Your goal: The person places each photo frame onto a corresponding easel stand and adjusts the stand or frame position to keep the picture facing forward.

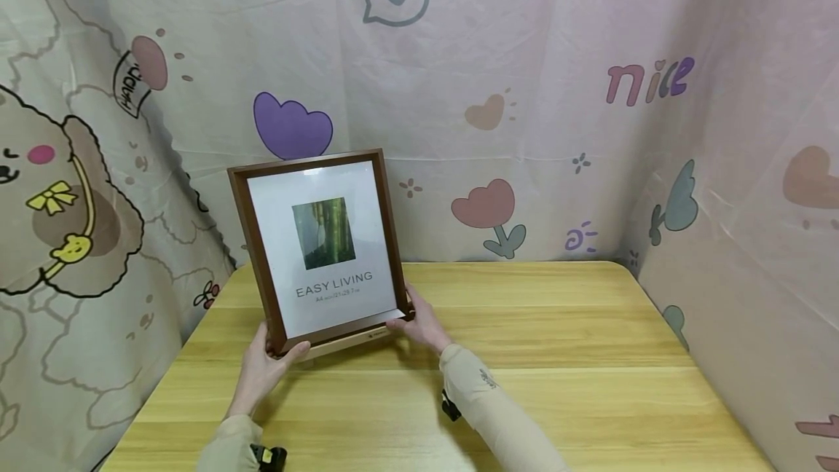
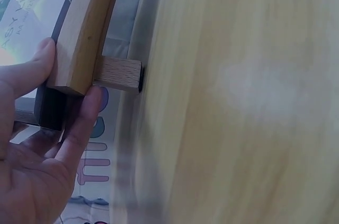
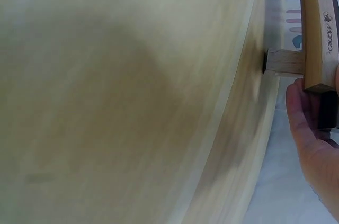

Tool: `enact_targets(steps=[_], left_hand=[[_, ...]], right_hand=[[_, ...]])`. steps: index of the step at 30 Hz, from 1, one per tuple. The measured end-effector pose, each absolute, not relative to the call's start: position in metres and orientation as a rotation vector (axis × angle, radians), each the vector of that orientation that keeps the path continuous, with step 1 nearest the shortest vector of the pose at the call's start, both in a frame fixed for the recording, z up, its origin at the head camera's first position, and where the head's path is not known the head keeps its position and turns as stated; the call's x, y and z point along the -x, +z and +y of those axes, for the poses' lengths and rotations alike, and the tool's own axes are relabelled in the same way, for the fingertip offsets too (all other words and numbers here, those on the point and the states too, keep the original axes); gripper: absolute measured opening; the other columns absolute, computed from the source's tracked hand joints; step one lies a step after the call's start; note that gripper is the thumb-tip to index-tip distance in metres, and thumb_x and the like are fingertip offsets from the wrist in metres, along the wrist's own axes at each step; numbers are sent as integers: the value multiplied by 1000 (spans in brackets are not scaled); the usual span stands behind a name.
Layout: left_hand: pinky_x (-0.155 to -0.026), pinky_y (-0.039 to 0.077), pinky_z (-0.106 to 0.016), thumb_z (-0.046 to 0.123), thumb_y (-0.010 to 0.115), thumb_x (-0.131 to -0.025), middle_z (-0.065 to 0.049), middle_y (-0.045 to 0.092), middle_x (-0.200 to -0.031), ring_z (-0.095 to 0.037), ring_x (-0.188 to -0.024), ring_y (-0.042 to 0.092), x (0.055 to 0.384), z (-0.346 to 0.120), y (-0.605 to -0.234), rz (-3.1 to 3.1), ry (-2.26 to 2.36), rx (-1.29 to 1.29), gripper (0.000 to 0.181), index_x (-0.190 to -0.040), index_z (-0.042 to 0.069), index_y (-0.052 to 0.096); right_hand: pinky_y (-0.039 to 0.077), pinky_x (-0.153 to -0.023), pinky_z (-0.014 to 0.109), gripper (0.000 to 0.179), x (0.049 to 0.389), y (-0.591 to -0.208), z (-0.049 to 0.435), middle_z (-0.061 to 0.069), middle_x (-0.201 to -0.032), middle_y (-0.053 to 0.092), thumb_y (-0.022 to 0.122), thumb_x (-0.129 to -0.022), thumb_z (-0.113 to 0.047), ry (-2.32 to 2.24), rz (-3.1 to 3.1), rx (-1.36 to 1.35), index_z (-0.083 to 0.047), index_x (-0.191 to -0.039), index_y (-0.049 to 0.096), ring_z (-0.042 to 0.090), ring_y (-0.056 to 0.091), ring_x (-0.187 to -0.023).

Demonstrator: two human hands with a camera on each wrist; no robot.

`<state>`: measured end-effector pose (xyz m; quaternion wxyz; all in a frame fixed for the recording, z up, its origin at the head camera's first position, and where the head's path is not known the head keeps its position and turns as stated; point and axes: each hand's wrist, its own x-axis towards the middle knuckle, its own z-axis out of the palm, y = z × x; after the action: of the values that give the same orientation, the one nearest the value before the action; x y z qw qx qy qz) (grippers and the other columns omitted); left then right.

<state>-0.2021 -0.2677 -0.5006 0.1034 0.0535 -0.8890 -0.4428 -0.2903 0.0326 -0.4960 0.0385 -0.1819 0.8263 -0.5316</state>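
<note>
A dark brown picture frame point(image 1: 319, 248) with an "EASY LIVING" print stands upright in a light wooden stand point(image 1: 350, 341) on the table. My left hand point(image 1: 270, 364) grips the frame's lower left corner and the stand's end, thumb in front. In the left wrist view the thumb and a finger point(image 2: 79, 121) pinch the wooden stand point(image 2: 82, 38), whose short foot point(image 2: 119, 73) touches the table. My right hand point(image 1: 419, 323) holds the lower right corner. The right wrist view shows its fingers point(image 3: 302, 121) under the stand's end point(image 3: 318, 28).
The wooden table point(image 1: 557, 355) reaches right and forward from the frame. Patterned fabric point(image 1: 498, 93) hangs as walls behind and on both sides. The frame stands near the table's back left part.
</note>
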Motion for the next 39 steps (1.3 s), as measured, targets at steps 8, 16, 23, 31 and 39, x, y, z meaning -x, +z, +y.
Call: enact_targets(steps=[8,16,23,31,39], left_hand=[[-97,49,-64,34,77,-90,-32,56,-140,-50,-120,60,203,-262,-505,-2546,-1299,-64,100,-163,23,10],[-99,48,-66,32,77,-90,-33,51,-144,-53,-123,57,208,-257,-507,-2526,-1304,-29,105,-164,28,3],[-103,44,-69,34,77,-89,-34,46,-149,-55,-128,53,212,-252,-509,-2547,-1326,-34,107,-163,30,0],[-106,42,-68,38,76,-89,-34,41,-153,-55,-130,51,217,-245,-508,-2591,-1319,-60,110,-164,25,-4],[-109,40,-68,39,76,-90,-33,37,-156,-55,-133,48,221,-239,-506,-2608,-1343,-46,110,-164,23,-5]], right_hand=[[55,-100,48,92,290,-497,37,27,-131,62,77,-87,-12,-1624,2551,538,-12,-160,22,34,67,-109],[59,-84,39,96,292,-499,43,23,-108,70,78,-86,-8,-1630,2577,561,-19,-161,18,23,69,-89],[58,-92,47,98,291,-499,49,24,-109,71,77,-87,-8,-1645,2586,560,-16,-162,14,27,70,-92],[56,-96,51,102,290,-497,59,26,-114,70,77,-87,-10,-1647,2568,518,-20,-163,10,31,71,-96],[53,-101,55,101,290,-497,65,27,-118,68,78,-87,-13,-1635,2581,466,-21,-163,12,34,70,-101]])
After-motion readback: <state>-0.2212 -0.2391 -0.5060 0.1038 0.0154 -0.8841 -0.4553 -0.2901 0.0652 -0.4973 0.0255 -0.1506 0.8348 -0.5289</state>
